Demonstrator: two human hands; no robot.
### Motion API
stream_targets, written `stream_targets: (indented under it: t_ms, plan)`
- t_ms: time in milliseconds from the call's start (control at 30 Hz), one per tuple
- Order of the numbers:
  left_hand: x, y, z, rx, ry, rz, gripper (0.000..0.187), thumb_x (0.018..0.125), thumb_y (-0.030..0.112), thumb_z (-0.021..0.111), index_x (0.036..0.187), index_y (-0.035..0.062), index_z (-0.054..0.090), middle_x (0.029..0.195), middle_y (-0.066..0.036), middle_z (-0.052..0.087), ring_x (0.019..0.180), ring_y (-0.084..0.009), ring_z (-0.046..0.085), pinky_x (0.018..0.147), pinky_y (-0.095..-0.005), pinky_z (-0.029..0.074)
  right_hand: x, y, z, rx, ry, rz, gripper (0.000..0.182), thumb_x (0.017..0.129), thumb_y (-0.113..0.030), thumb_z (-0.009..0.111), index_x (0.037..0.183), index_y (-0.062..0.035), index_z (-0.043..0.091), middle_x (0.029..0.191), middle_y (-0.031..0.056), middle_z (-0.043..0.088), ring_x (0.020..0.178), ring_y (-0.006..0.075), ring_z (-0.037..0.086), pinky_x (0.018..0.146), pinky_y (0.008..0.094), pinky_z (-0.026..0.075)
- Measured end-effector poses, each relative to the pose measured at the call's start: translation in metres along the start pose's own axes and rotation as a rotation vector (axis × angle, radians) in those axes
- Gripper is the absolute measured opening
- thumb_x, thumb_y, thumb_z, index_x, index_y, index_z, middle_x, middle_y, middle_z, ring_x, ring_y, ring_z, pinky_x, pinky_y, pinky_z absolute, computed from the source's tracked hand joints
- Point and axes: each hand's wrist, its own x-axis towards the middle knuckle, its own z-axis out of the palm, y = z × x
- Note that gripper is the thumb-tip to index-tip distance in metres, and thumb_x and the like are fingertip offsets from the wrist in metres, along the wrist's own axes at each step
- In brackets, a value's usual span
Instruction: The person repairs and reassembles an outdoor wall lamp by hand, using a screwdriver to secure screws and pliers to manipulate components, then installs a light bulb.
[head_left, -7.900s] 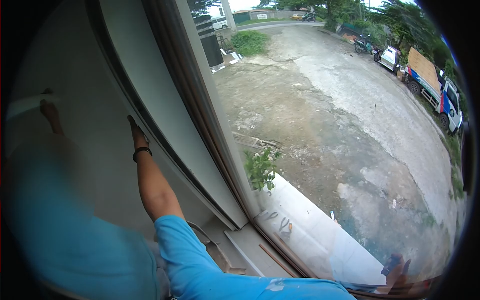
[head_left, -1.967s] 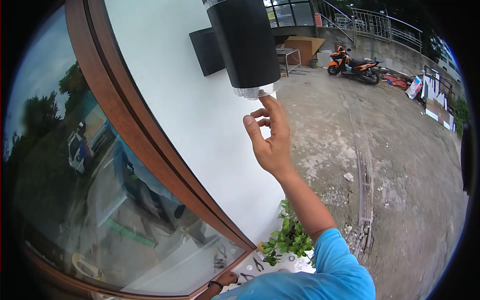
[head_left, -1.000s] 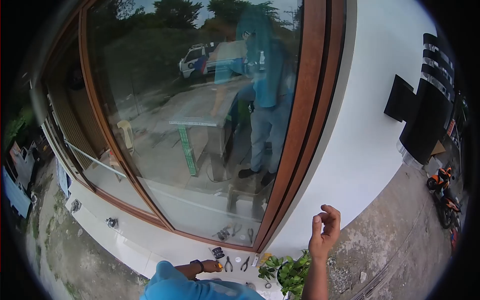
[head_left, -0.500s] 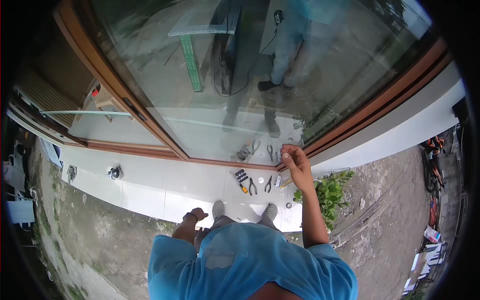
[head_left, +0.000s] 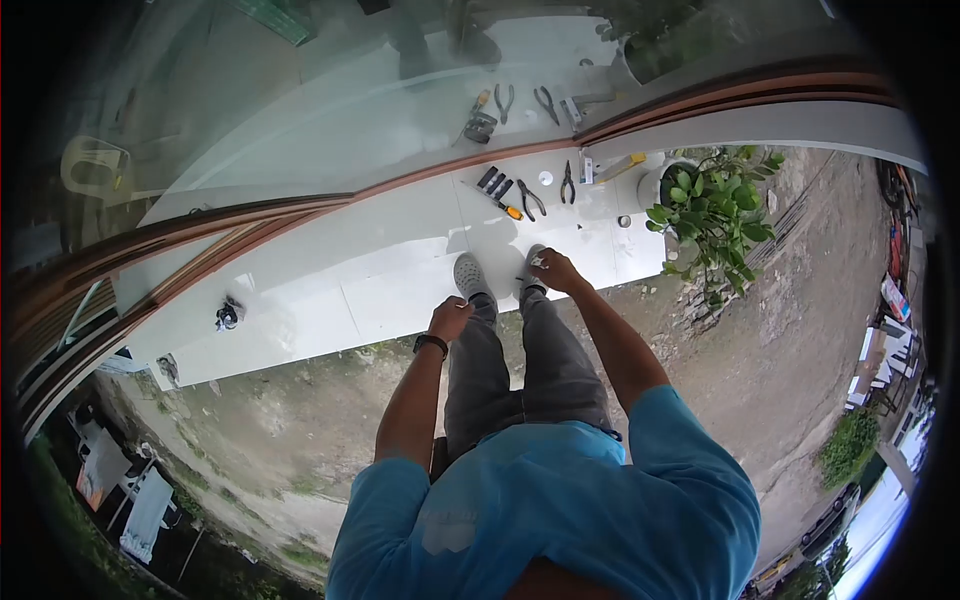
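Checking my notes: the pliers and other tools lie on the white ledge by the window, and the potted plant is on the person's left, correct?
Not quite. The head view shows the potted plant on the person's right, beside the white ledge. The pliers and other tools do lie on that ledge by the window.

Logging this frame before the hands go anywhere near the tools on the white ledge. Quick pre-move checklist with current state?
1. Right hand free of load: cannot tell; fingers curl around something small and pale, too small to identify.
2. Left hand empty: cannot tell; closed, seen from the back.
3. Tools visible: ok; pliers, second pliers and yellow-handled tool lie on the white ledge.
4. Tools clear of shoes: ok, apart.
5. Potted plant clear of the right hand: ok.
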Motion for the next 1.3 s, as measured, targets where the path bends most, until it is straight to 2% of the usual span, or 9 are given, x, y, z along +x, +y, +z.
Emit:
stream_targets:
  t_ms: [167,500,700,867,967,1033,1067,1233,1300]
  plan:
    - [0.126,0.001,0.060,-0.361,-0.105,-0.100,0.049,0.094,0.033,0.072,0.127,-0.0015,0.059,0.101,-0.017,0.074,0.095,-0.0270,0.072,0.084,-0.0382,0.057,0.141,0.051,0.060,0.197,0.240,0.164,0.071,0.078,-0.037,0.083,0.131,0.0038,0.059,0.112,0.0265,0.072,0.111,0.0398,0.068,0.097,0.0441,0.054]
    - [0.391,0.035,0.091,-0.275,0.554,0.319,0.055,0.093,0.033,0.077,0.134,0.0015,0.058,0.128,-0.017,0.058,0.113,-0.0292,0.058,0.099,-0.0416,0.049,0.308,0.112,0.144,0.678,0.491,0.165,0.042,0.091,-0.029,0.068,0.118,0.0031,0.068,0.111,0.0236,0.073,0.102,0.0377,0.072,0.090,0.0426,0.055]
    - [0.450,0.056,0.062,-0.279,0.334,0.334,0.054,0.095,0.040,0.073,0.131,0.0019,0.062,0.125,-0.015,0.064,0.111,-0.0292,0.059,0.098,-0.0391,0.047,0.326,0.101,0.158,0.978,0.573,0.172,0.044,0.092,-0.031,0.067,0.118,0.0037,0.068,0.110,0.0229,0.073,0.098,0.0355,0.072,0.088,0.0421,0.056]
    - [0.479,0.016,0.059,-0.418,0.598,0.316,0.037,0.096,0.032,0.071,0.113,-0.0001,0.066,0.102,-0.013,0.070,0.089,-0.0238,0.066,0.082,-0.0372,0.053,0.326,0.089,0.146,0.649,0.688,0.137,0.066,0.079,-0.026,0.078,0.133,0.0036,0.054,0.128,0.0235,0.060,0.118,0.0415,0.058,0.101,0.0457,0.048]
    - [0.439,0.021,0.083,-0.512,0.362,-0.110,0.029,0.094,0.026,0.070,0.105,-0.0006,0.064,0.093,-0.012,0.069,0.073,-0.0195,0.066,0.062,-0.0342,0.054,0.320,0.072,0.120,0.291,0.685,-0.084,0.080,0.074,-0.024,0.082,0.143,-0.0058,0.046,0.138,0.0232,0.050,0.127,0.0441,0.049,0.107,0.0517,0.043]
    - [0.444,-0.001,0.106,-0.360,0.105,-0.099,0.042,0.089,0.027,0.077,0.113,0.0002,0.056,0.084,-0.012,0.067,0.065,-0.0175,0.066,0.051,-0.0319,0.052,0.315,0.051,0.087,0.067,0.581,-0.253,0.088,0.072,-0.025,0.084,0.149,-0.0151,0.042,0.145,0.0228,0.042,0.131,0.0454,0.044,0.110,0.0567,0.039]
    - [0.442,-0.003,0.123,-0.349,0.199,-0.067,0.052,0.086,0.030,0.080,0.118,0.0010,0.051,0.086,-0.013,0.067,0.066,-0.0194,0.067,0.053,-0.0333,0.054,0.325,0.046,0.082,-0.044,0.429,-0.274,0.093,0.070,-0.031,0.086,0.152,-0.0269,0.042,0.155,0.0214,0.033,0.137,0.0485,0.040,0.111,0.0634,0.038]
    - [0.448,-0.002,0.181,-0.018,0.609,0.174,0.074,0.081,0.042,0.084,0.125,0.0012,0.039,0.112,-0.025,0.065,0.098,-0.0430,0.070,0.084,-0.0501,0.059,0.357,0.027,0.073,-0.469,0.065,-0.273,0.089,0.073,-0.038,0.086,0.151,-0.0299,0.043,0.158,0.0177,0.032,0.140,0.0482,0.039,0.107,0.0694,0.040]
    - [0.449,0.000,0.183,-0.158,0.474,0.099,0.077,0.082,0.044,0.081,0.127,-0.0023,0.040,0.125,-0.029,0.059,0.109,-0.0473,0.065,0.095,-0.0516,0.055,0.365,0.026,0.075,-0.495,0.015,-0.267,0.086,0.073,-0.037,0.086,0.149,-0.0289,0.047,0.157,0.0174,0.033,0.139,0.0464,0.041,0.107,0.0692,0.040]
